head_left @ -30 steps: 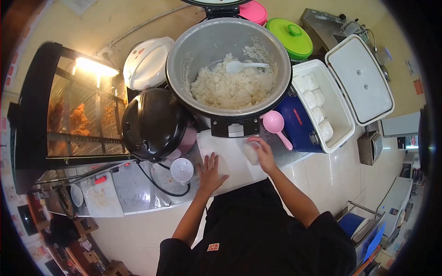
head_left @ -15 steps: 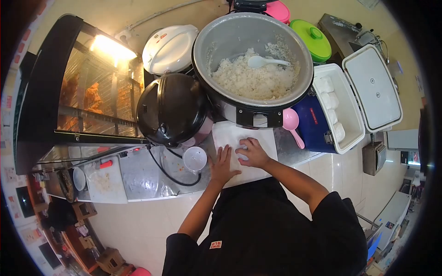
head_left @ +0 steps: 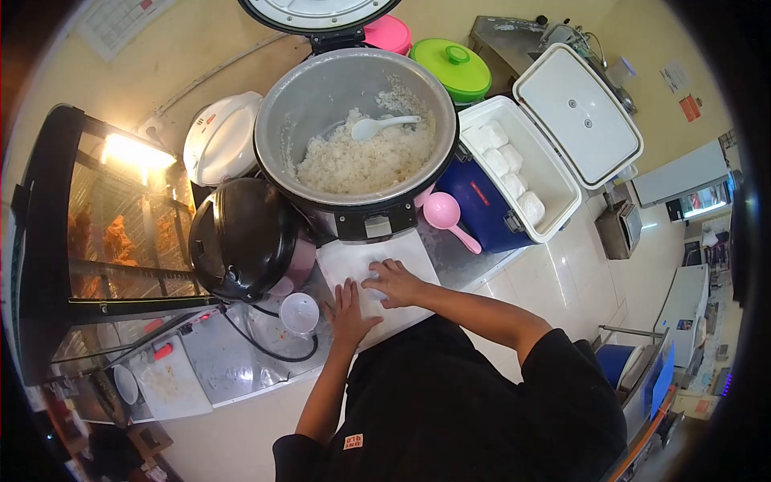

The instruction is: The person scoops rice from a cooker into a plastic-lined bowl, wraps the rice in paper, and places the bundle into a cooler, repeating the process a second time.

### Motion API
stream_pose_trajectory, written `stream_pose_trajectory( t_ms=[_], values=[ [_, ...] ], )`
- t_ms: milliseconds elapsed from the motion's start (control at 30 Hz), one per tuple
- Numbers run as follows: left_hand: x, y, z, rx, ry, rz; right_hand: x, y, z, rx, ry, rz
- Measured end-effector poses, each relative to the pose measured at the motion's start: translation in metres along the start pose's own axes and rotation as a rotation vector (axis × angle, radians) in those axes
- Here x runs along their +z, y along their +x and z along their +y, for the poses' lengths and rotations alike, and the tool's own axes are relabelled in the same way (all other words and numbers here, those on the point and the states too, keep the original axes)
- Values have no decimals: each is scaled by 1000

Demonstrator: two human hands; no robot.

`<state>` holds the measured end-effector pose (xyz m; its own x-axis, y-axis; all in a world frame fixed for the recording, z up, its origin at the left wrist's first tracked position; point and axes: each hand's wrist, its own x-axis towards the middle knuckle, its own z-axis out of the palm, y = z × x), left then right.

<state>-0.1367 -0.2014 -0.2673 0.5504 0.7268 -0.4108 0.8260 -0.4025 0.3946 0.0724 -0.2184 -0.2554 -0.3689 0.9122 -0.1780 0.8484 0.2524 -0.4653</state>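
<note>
We see two hands, one pale thing [head_left: 373, 292] between them on the white paper [head_left: 408, 255], one large pot [head_left: 317, 88] of rice [head_left: 341, 170] with one white spoon [head_left: 369, 128] in it, one pink scoop [head_left: 442, 210], one white cup [head_left: 299, 313] and one blue cooler [head_left: 475, 205] holding at least four white packets [head_left: 511, 185]. Around us on the counter [head_left: 269, 349] stand a black-lidded cooker [head_left: 241, 233] and a lit glass case [head_left: 132, 217] of fried food; the pot stands just beyond the paper, the scoop beside it. Our right hand [head_left: 397, 285] covers much of the pale thing, so we cannot tell its full shape. It lies under the right hand's curled fingers, which close around it; our left hand [head_left: 348, 321] lies palm down beside it, fingers spread slightly apart on the paper.
</note>
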Motion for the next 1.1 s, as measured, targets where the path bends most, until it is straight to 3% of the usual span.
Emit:
stream_pose_trajectory(
  t_ms=[433, 533, 567, 633, 733, 767, 800, 833, 867, 933, 1000, 1100],
  values=[
    [-3, -6, -1, 22, -13, 48, -55, -12, -35, 18, 68, 83],
    [-23, -15, -10, 265, -799, 306, -132, -31, -74, -9, 795, -61],
    [-43, -19, 5, 199, -1244, 137, -158, -34, -85, -74, 865, -132],
    [-87, -34, 48, 20, -2105, -266, -181, -31, -95, -224, 788, -112],
    [-80, -44, 52, 173, -2434, -616, -234, -23, -94, -369, 221, -10],
    [-76, -48, 50, 246, -2544, -749, -258, -11, -92, -375, 216, -5],
    [-76, -50, 48, 155, -2501, -669, -286, 5, -86, -380, 213, 0],
    [-77, -54, 47, 63, -2453, -589, -315, 25, -81, -209, 275, -57],
    [-79, -58, 45, -30, -2401, -511, -330, 46, -63, -169, 114, 96],
    [-86, -61, 40, 42, -2414, -475, -339, 102, -1, -41, -163, 147],
    [-88, -58, 34, 104, -2398, -443, -336, 146, 50, 273, -512, -125],
    [-84, -52, 24, 143, -2364, -382, -321, 170, 93, 324, -622, -236]
  ],
)
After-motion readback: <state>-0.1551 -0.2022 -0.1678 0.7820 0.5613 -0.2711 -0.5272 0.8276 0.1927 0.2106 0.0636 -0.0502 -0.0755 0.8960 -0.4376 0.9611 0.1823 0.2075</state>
